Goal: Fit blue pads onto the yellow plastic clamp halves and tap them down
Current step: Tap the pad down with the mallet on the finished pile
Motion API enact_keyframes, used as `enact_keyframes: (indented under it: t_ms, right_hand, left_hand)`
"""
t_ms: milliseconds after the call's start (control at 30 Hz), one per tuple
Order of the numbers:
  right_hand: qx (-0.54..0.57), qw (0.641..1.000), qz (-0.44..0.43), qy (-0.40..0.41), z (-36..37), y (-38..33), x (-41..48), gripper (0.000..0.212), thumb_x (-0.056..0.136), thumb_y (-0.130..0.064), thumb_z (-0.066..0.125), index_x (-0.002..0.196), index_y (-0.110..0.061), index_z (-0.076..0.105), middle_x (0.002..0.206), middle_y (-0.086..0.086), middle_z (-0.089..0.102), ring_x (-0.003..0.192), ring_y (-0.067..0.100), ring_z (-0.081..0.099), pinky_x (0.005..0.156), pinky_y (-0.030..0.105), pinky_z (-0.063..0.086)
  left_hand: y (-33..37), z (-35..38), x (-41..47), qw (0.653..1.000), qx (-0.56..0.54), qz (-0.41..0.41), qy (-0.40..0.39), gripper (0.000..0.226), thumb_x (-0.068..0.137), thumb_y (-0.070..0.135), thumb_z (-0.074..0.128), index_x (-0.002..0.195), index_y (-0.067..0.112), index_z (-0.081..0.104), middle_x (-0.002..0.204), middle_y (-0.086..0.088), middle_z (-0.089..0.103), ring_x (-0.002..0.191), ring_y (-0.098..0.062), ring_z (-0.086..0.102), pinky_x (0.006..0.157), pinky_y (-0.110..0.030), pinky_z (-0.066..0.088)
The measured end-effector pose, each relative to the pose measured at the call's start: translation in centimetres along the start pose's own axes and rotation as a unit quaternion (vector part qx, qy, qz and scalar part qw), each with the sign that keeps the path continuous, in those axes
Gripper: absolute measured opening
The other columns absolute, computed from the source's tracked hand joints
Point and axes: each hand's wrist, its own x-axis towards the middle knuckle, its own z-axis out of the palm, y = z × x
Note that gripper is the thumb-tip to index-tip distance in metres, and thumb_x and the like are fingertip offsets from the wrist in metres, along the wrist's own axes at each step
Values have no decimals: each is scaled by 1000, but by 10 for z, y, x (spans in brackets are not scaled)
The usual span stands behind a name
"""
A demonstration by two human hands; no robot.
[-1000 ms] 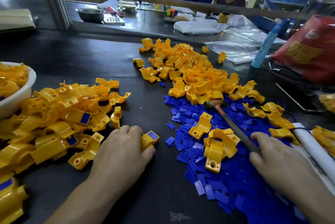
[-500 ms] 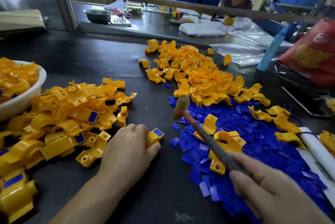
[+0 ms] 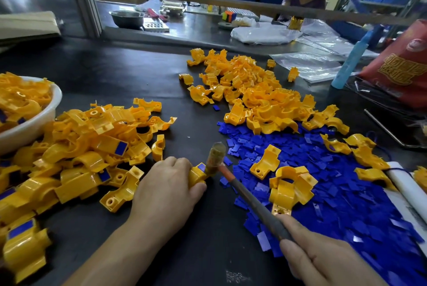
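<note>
Evidently the left hand (image 3: 166,191) is gripping 1 yellow plastic clamp half (image 3: 196,176) against the dark bench (image 3: 208,239), keeping its small blue rectangular pad (image 3: 201,166) upward and steady, while the right hand (image 3: 323,260) is gripping a small round-headed hammer (image 3: 215,157), its head coming down at that pad.

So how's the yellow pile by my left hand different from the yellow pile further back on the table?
Several halves in the left pile carry a fitted blue pad; I can see none in the far pile. The left pile lies beside the white bowl; the far pile borders the loose blue pads. Both are the same yellow clamp halves, heaped on the black table.
</note>
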Motion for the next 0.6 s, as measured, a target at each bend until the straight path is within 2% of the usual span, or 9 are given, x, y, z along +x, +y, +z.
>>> enact_keyframes:
  t_ms: [100,167,233,300,367,433,500,600]
  right_hand:
    - [54,998,10,26,-9,0,0,40,93,-57,27,125,-66,4,86,-36,48,82,-18,47,81,-3,35]
    - [88,995,7,56,-9,-1,-2,39,85,-62,24,120,-69,9,89,-33,58,86,-19,51,79,0,38]
    - [95,993,-15,75,-7,-3,-3,47,71,-67,15,118,-70,8,99,-49,48,96,-28,41,76,1,37]
    - [53,997,-13,61,-2,-9,1,46,81,-65,15,126,-65,8,97,-33,60,99,-22,46,77,0,37]
    - [33,999,1,32,-1,-14,5,41,96,-53,24,135,-57,11,110,-25,58,100,-11,53,81,5,38]
    - [33,999,-3,21,-8,-14,7,28,97,-51,30,121,-63,21,104,-20,61,93,-10,54,84,8,39]
    - [45,999,21,19,-15,-14,8,22,94,-54,33,103,-70,20,96,-19,62,89,-12,53,83,8,41]
    - [68,996,34,51,-17,-12,3,31,89,-52,42,104,-73,24,87,-23,63,89,-17,51,73,8,45]
  left_hand:
    - [0,-1,-1,1000,-2,2,-1,45,86,64,54,121,35,53,108,15,54,103,-6,49,73,-22,40]
    - [0,-1,-1,1000,2,2,-1,46,86,64,54,122,35,53,109,15,54,104,-6,50,73,-22,40]
    - [-1,-2,0,1000,1,-2,-3,46,86,64,54,121,34,54,110,14,55,105,-7,51,75,-22,43]
    - [-1,-2,0,1000,-2,-7,-6,46,86,64,55,121,34,54,110,14,55,105,-7,51,76,-24,45]
    - [0,-3,0,1000,-3,-8,-9,45,86,64,54,120,35,54,109,15,54,104,-6,50,75,-23,43]
    - [1,-3,1,1000,-4,-8,-6,45,86,64,54,120,35,54,110,15,55,105,-6,50,76,-23,43]
    - [2,-4,1,1000,-4,-12,-7,45,86,63,55,121,34,54,111,14,55,106,-7,50,77,-24,45]
    - [0,-3,0,1000,-7,-12,1,46,85,63,55,121,33,55,113,13,56,107,-8,52,78,-25,47]
